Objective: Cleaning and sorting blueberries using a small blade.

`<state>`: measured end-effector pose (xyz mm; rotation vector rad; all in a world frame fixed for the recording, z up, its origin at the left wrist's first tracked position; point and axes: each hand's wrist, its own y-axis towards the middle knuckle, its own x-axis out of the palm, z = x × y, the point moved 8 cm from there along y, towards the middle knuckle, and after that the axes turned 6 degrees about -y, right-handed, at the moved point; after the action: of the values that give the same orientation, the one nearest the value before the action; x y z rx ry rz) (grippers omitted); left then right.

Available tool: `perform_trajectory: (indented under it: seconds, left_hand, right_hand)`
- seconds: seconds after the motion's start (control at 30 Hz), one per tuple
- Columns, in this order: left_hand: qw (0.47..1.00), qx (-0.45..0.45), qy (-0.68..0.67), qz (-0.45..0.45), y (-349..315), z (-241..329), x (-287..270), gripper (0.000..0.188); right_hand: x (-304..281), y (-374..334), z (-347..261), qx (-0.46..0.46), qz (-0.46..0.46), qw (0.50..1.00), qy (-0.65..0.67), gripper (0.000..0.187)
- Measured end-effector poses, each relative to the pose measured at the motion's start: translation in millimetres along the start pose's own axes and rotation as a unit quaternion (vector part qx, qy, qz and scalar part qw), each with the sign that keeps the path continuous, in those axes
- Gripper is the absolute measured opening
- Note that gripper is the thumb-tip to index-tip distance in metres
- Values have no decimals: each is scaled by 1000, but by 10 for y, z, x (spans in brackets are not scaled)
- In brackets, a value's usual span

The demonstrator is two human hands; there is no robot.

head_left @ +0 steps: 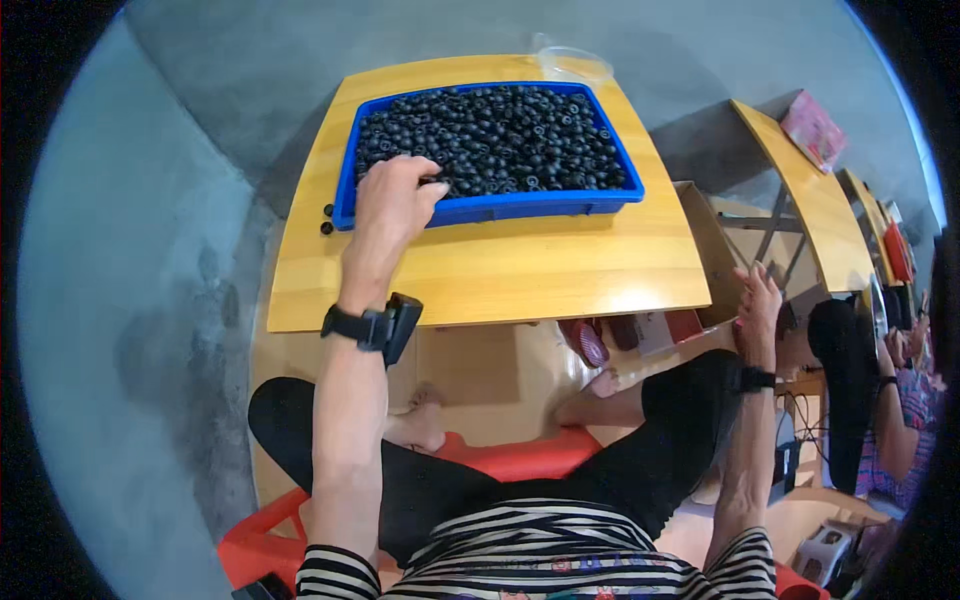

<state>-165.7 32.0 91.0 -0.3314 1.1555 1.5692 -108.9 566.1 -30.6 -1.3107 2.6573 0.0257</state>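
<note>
Blue tray (500, 210): one, rectangular, open-topped; upright on the bench (470, 275), long sides running left to right.
Black pieces (520, 140): small, rounded, many showing a ring-shaped end; loosely heaped at mixed angles, covering the tray's floor.
Loose pieces (327, 228): two, black, on the bench just beside the tray's near left corner.

1 blue bin (540, 207) on 1 yellow counter (480, 275); 2 black pieces (327, 228) beside it, those inside too crowded to count; 1 pink packet (813, 131).
</note>
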Motion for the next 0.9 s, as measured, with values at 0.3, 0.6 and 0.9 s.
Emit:
perform_trajectory:
  seconds: [0.3, 0.6, 0.9]
  left_hand:
    - [995, 7, 75, -73, 170, -2, 215, 17]
    - [991, 55, -11, 123, -109, 147, -89, 12]
    - [975, -46, -170, 138, -133, -17, -147, 17]
  right_hand:
    - [339, -1004, -191, -53, -108, 992, 31, 26]
    - [824, -1821, -682, -72, -218, 973, 13, 16]
    - [1475, -2429, -686, -68, -381, 922, 4, 19]
